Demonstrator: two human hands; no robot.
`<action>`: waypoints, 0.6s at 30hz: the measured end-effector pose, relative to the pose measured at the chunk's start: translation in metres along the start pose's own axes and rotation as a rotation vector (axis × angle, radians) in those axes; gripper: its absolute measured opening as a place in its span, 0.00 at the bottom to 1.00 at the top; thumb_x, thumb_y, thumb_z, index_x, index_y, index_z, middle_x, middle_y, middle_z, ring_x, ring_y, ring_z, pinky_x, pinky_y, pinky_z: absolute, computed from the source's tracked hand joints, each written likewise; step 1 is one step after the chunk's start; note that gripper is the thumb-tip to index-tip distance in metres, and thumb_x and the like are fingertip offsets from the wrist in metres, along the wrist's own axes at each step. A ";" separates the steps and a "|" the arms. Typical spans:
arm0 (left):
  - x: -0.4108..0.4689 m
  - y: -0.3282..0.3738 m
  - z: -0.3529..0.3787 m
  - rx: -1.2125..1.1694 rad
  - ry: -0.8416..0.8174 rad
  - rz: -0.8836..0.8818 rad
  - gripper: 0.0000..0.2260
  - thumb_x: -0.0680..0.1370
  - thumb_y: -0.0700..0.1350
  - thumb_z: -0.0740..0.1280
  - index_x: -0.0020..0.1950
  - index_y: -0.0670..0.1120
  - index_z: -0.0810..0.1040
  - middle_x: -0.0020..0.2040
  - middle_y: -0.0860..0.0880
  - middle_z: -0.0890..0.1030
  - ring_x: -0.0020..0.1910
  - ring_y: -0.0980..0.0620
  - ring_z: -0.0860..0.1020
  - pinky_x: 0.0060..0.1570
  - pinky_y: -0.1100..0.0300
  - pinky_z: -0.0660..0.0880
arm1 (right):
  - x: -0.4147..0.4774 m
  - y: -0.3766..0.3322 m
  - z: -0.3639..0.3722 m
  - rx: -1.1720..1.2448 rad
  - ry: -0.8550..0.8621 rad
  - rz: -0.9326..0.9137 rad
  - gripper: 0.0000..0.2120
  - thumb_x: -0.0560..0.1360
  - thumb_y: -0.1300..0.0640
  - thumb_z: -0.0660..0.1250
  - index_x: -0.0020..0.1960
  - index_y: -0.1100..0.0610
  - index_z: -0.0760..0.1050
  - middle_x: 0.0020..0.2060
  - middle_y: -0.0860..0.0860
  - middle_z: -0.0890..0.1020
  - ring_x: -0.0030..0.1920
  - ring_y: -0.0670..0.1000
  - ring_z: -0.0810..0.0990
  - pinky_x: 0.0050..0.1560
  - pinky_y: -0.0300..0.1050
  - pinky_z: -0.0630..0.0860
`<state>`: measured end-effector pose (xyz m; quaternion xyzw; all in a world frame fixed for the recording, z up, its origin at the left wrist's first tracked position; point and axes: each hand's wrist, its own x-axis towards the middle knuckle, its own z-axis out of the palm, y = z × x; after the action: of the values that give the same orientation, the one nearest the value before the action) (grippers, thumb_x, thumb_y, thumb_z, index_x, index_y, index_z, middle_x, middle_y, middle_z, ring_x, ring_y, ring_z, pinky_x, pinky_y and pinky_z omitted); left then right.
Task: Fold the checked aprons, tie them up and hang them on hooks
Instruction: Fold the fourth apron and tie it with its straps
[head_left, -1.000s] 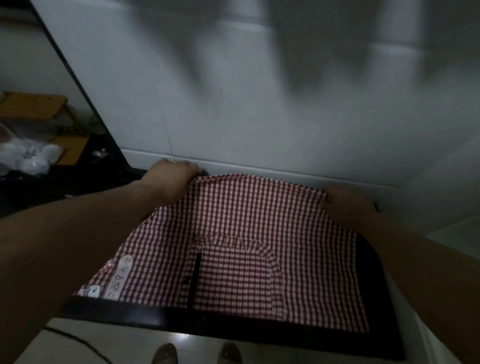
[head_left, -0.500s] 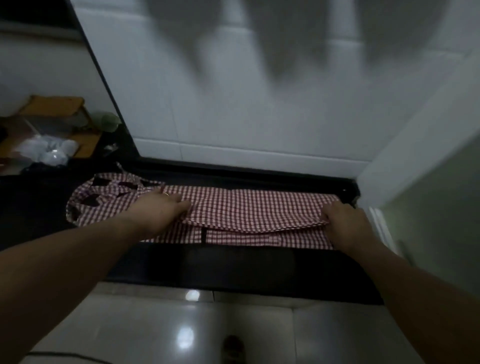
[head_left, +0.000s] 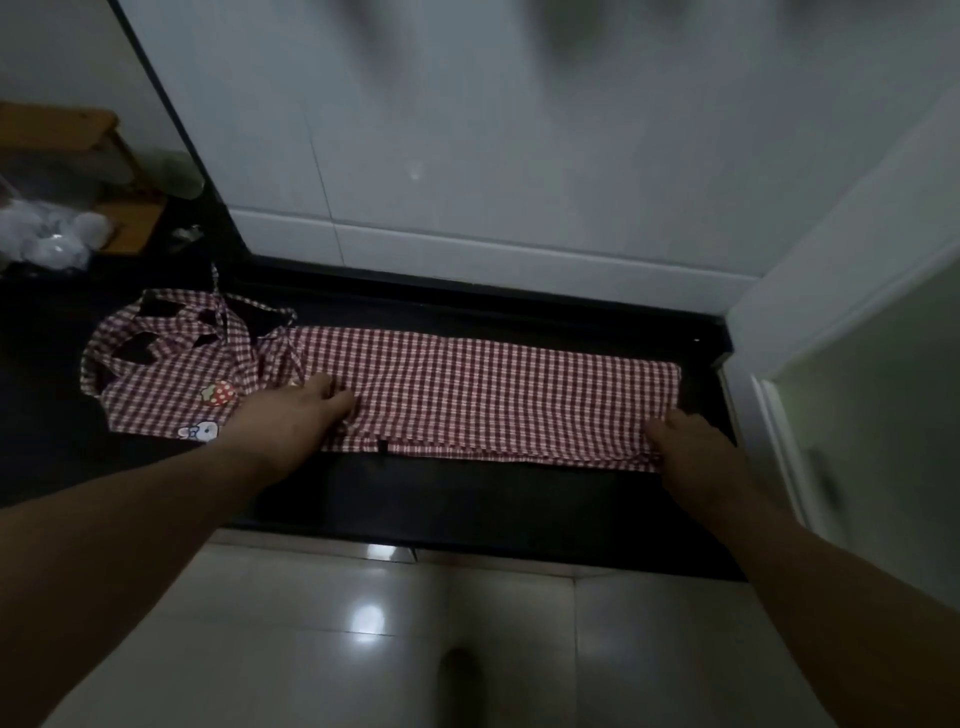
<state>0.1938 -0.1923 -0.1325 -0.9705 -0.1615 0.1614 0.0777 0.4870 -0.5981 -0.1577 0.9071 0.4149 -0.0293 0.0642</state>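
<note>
A red-and-white checked apron (head_left: 493, 384) lies folded into a long band on the black counter (head_left: 467, 504). Its bib, with a strawberry patch (head_left: 221, 392) and loose straps (head_left: 171, 332), spreads out at the left end. My left hand (head_left: 296, 415) pinches the folded cloth near the bib, where the fabric bunches under the fingers. At the band's near right corner my right hand (head_left: 691, 447) grips the cloth. No hooks are in view.
A white tiled wall (head_left: 467, 156) rises right behind the counter. A pale door frame (head_left: 810, 332) closes in the right side. At the far left stand a wooden stool (head_left: 67, 135) and white plastic bags (head_left: 47, 239). Glossy floor tiles (head_left: 363, 649) lie below.
The far edge of the apron has been pulled towards me and laid over, turning the spread cloth into a narrow band. Both hands moved nearer with it; the view pulled back.
</note>
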 end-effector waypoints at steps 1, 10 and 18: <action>0.001 0.001 -0.002 -0.012 -0.021 0.001 0.23 0.82 0.51 0.63 0.77 0.56 0.61 0.68 0.47 0.71 0.55 0.47 0.81 0.42 0.53 0.75 | 0.000 0.002 0.001 0.014 -0.034 0.010 0.14 0.67 0.66 0.73 0.52 0.59 0.77 0.47 0.59 0.79 0.44 0.62 0.77 0.39 0.54 0.76; 0.035 0.025 -0.035 -0.225 0.122 0.198 0.30 0.80 0.67 0.42 0.56 0.54 0.79 0.54 0.52 0.79 0.55 0.48 0.78 0.56 0.51 0.75 | 0.036 -0.074 -0.063 0.126 0.035 -0.060 0.22 0.79 0.39 0.53 0.56 0.50 0.80 0.53 0.49 0.81 0.56 0.52 0.78 0.59 0.52 0.72; 0.067 0.094 -0.005 -0.286 -0.030 0.048 0.34 0.79 0.75 0.43 0.81 0.66 0.33 0.82 0.50 0.32 0.82 0.45 0.32 0.76 0.28 0.36 | 0.067 -0.140 -0.006 0.282 -0.072 0.028 0.33 0.82 0.31 0.45 0.83 0.40 0.43 0.84 0.47 0.47 0.83 0.52 0.43 0.80 0.64 0.39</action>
<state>0.2822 -0.2579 -0.1661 -0.9727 -0.1607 0.1530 -0.0677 0.4249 -0.4562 -0.1715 0.9113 0.3912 -0.1189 -0.0490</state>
